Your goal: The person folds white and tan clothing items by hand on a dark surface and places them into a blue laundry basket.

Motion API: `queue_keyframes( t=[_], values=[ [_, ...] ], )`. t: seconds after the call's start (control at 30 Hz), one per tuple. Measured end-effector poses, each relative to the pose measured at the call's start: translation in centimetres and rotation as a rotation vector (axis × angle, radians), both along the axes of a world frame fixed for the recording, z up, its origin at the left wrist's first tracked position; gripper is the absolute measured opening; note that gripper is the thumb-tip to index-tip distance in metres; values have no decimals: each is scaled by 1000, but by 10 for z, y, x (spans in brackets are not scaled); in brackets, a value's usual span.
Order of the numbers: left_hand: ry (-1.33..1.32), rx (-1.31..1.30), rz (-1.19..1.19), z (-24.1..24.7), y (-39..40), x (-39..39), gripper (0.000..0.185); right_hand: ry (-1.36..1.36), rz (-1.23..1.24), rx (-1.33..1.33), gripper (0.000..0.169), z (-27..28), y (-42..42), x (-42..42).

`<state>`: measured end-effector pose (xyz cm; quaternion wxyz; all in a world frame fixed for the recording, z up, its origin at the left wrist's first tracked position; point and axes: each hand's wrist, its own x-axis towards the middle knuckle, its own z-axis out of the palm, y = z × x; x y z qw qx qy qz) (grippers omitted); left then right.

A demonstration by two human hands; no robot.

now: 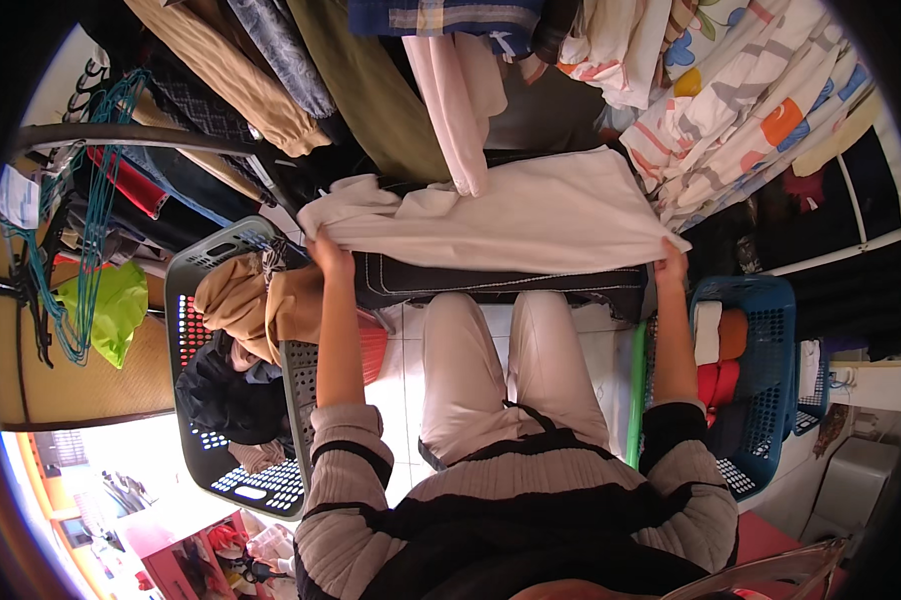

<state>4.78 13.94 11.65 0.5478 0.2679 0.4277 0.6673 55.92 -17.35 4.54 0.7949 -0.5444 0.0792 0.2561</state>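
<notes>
A cream-coloured garment (525, 217) is stretched sideways in front of me, its long lower edge fairly straight and its left end bunched. My left hand (333, 256) grips the bunched left end, while my right hand (672, 264) pinches the lower right corner. Beneath the garment lies a dark cloth-covered surface (503, 282) with pale stitching; the garment hides most of it. A pale pink hanging sleeve or trouser leg (454, 127) reaches down to the garment's upper edge.
Clothes hang overhead, including olive trousers (360, 90) and patterned white fabric (750, 112). A grey plastic basket (297, 420) with rumpled clothes stands left; a blue basket (773, 360) holding folded items stands right. Teal wire hangers (94, 225) dangle at far left.
</notes>
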Motion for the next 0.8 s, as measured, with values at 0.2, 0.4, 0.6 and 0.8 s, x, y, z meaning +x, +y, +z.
queue_keyframes(
  t=[0.2,0.4,0.6,0.8],
  values=[
    [-152,-203,-44,-4,-28,-44,31,-189,-163,84,31,38,-35,6],
    [-269,-322,-26,-37,-47,-83,31,-360,-216,-121,40,38,-68,12],
    [211,-323,79,-47,-74,-71,38,-754,-119,-377,38,62,-92,11],
    [572,-134,126,-89,-69,-98,41,-484,300,-207,26,66,-89,9]
  ],
)
